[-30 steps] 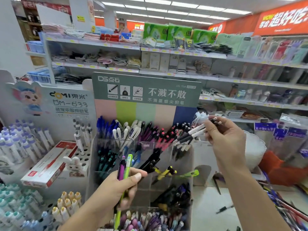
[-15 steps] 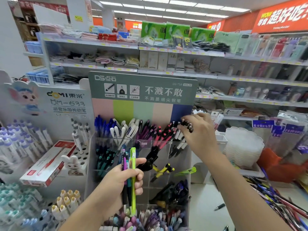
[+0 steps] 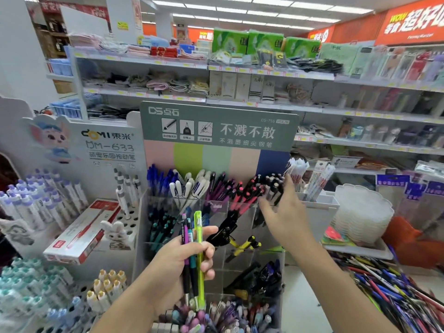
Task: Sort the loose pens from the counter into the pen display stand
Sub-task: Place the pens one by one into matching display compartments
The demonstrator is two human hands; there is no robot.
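Closest to us, the left hand (image 3: 177, 263) grips a small bunch of pens (image 3: 193, 258) in front of the clear pen display stand (image 3: 242, 258). The fingers curl around them: a bright green pen, a teal one, a purple one and a dark one, all standing almost upright. Their lower tips hang just above the stand's lowest front row, which is packed with pens.

A bit farther in, the right hand (image 3: 286, 212) reaches toward the stand's top back row. Its fingers are spread out and loose, holding nothing. The fingertips are right by the black pens (image 3: 272, 183) at the right end of that row. The hand is a little blurred, so I cannot tell if it touches them.

To the right of the stand, a big heap of loose pens (image 3: 394, 292) lies on the white worktop (image 3: 305, 306).

To the left of the stand sits a red and white box (image 3: 83, 233), leaning on a white rack with holes.

Behind the stand rises its green sign (image 3: 218, 127). Farther back are long shop shelves (image 3: 240, 70) full of goods.
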